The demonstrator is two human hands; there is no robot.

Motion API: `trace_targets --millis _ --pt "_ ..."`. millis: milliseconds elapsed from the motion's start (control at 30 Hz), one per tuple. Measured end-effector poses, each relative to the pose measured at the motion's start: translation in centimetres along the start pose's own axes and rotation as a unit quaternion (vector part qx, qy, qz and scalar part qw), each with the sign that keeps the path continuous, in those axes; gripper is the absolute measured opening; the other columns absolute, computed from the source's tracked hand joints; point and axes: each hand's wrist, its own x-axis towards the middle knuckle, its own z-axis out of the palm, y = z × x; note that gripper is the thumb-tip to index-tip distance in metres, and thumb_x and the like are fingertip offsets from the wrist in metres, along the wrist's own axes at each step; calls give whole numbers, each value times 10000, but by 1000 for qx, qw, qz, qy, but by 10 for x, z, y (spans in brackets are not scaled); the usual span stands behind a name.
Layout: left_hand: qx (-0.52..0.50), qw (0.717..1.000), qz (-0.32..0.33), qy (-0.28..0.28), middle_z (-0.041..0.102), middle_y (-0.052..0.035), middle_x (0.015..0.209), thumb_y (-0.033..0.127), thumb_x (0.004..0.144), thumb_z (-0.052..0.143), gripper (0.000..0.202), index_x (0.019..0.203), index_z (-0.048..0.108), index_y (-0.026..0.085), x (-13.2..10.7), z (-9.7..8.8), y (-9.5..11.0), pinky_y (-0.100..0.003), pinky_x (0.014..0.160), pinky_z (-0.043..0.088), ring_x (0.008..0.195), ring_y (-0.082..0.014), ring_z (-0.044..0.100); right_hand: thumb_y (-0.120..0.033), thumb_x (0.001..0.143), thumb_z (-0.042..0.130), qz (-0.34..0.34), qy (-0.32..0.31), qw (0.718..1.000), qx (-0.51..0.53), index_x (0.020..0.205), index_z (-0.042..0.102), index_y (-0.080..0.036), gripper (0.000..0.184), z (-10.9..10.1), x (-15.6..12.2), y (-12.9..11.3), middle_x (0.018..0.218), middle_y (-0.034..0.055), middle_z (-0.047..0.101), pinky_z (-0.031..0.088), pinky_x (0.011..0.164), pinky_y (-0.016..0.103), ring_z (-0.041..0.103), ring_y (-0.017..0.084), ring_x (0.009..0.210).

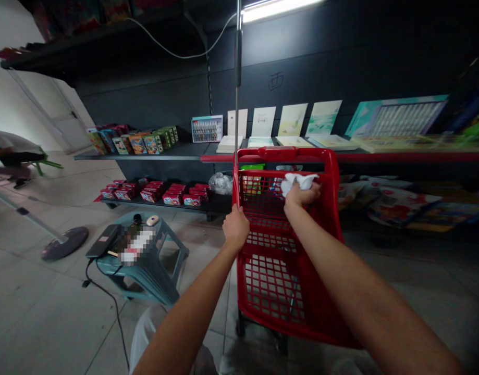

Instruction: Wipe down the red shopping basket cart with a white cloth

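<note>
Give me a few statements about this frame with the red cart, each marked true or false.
1. The right hand presses a white cloth to the red cart. True.
2. The left hand rests on the teal stool. False: its fingers grip the cart's left rim.
3. The stool stands left of the cart. True.
4. The shelf behind the cart holds only bottles. False: books and colourful boxes sit on it.
</note>
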Motion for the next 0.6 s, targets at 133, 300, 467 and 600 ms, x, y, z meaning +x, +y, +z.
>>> trace_targets --millis 133,300,467,600 --pt "1 1000 -1 -4 750 -159 1140 396 1054 254 457 1340 568 224 -2 0 0 -388 884 527 1040 -303 725 -144 894 503 -49 173 978 109 1314 499 -100 423 -27 36 -29 1318 208 448 404 1086 443 479 268 1257" --pt "10 1000 -4 -5 755 -142 1131 398 1061 259 449 1367 549 244 -4 -3 1 -367 875 527 1042 -287 725 -47 832 552 -139 27 990 -24 1198 606 -210 404 -31 -14 6 1361 152 462 447 1015 436 428 288 1273" --pt "6 1000 -1 2 759 -151 1116 388 1060 265 447 1356 557 224 -4 -3 1 -367 868 528 1032 -290 729 -127 881 573 -63 -236 950 -194 1247 644 -165 375 -7 -88 73 1392 219 504 487 924 411 496 330 1275" --pt "11 1000 3 5 759 -152 1121 385 1060 252 454 1361 553 226 -2 -1 0 -364 873 525 1033 -284 729 -293 803 756 -3 -397 895 -206 1192 689 -132 427 -2 -113 94 1311 257 596 476 944 464 570 375 1242"
